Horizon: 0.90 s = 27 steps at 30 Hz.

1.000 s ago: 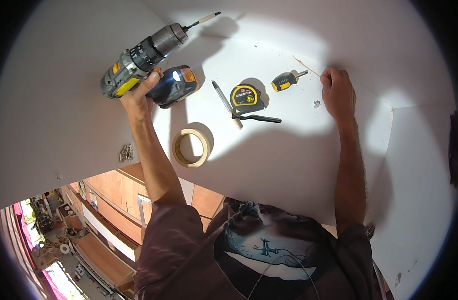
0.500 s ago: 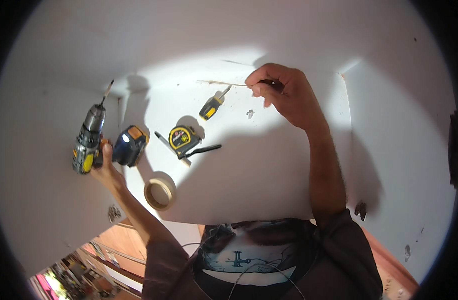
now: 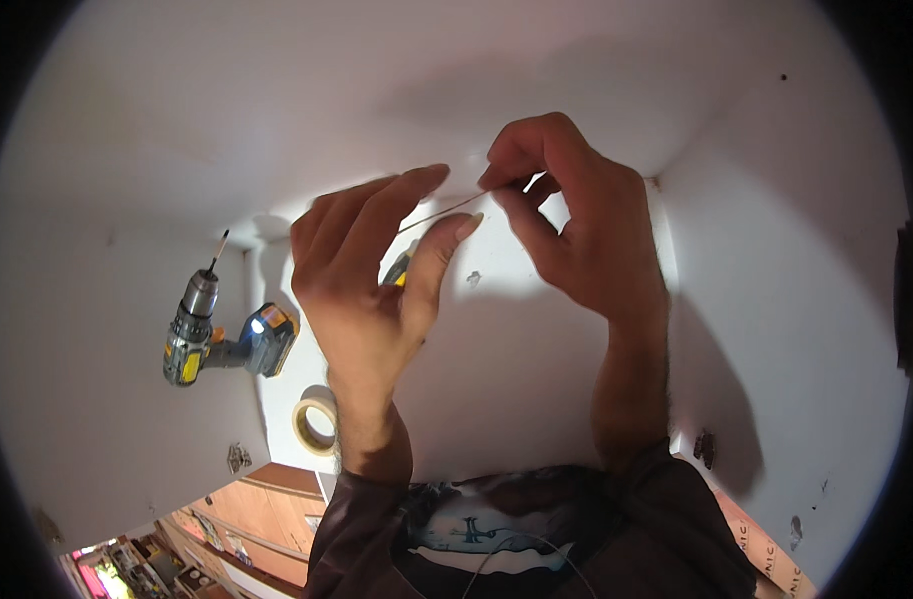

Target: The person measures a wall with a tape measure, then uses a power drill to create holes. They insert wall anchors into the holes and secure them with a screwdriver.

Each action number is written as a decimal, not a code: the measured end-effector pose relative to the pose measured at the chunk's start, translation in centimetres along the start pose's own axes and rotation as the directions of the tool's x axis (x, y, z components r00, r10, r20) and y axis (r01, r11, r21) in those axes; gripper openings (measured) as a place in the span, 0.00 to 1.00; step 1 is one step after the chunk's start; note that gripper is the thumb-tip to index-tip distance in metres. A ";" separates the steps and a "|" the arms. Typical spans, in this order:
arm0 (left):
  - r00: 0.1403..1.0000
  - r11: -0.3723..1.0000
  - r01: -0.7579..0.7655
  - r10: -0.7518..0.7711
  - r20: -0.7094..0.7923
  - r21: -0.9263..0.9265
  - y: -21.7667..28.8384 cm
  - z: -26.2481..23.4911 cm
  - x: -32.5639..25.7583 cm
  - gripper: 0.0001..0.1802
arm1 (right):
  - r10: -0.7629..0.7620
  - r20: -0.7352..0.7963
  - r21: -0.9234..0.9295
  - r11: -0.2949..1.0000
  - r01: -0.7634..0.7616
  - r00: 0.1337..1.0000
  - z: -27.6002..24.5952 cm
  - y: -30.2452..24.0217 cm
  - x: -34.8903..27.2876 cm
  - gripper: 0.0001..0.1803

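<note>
Raised at the centre of the frame: both bare hands, meeting over a white panel surface (image 3: 536,359). Right hand (image 3: 576,240), upper centre-right, fingertips pressed together in a pinch on one end of a thin pale strand, wire or thread, hard to tell which (image 3: 442,212). Strand running down-left from that pinch toward the left hand (image 3: 367,280), whose thumb and forefinger stand slightly apart on either side of it, not clearly closed; whether they touch it cannot be told. Probably held taut and high like this to keep the fine strand in sight against the white. Strand thus lying between the two grips, fixed at the right end, loose or only guided at the left.

Set aside at middle left, well apart from the hands: a grey-and-yellow cordless drill with a dark battery base (image 3: 222,334), lying on its side, work light glowing. Just below it, lower centre-left, a roll of cream masking tape (image 3: 315,421), flat. Peeking out behind the left palm, a bit of yellow-and-black tool handle (image 3: 399,272), mostly hidden.
</note>
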<state>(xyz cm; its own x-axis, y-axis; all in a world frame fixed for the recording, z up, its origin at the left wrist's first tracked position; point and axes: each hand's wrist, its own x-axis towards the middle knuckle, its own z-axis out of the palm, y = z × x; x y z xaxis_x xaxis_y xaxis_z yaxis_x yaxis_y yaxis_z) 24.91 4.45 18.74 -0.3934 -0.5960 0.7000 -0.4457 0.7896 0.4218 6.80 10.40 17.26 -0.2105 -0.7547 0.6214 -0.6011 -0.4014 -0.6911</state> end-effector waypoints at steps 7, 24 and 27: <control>0.955 0.870 0.292 -0.242 0.170 -0.398 1.3 0.5 2.5 0.07 | 0.041 -0.056 0.030 0.999 -0.039 0.998 -1.6 -0.4 0.4 0.16; 0.978 0.864 0.207 -0.192 0.080 -0.459 -1.2 -0.5 1.7 0.11 | -0.033 -0.136 0.045 0.998 0.040 0.990 2.0 -0.5 0.5 0.08; 0.976 0.866 0.215 -0.201 0.079 -0.451 -1.2 -0.6 1.6 0.10 | -0.067 -0.138 -0.007 0.998 0.066 0.988 1.8 -0.9 0.6 0.08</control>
<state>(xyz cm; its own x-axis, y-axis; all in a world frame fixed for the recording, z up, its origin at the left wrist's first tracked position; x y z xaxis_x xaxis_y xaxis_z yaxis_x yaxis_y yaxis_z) 25.29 2.66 19.68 -0.3584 -0.7522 0.5529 -0.1076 0.6216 0.7759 8.62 9.34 17.58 -0.2744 -0.6472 0.7113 -0.6195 -0.4468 -0.6455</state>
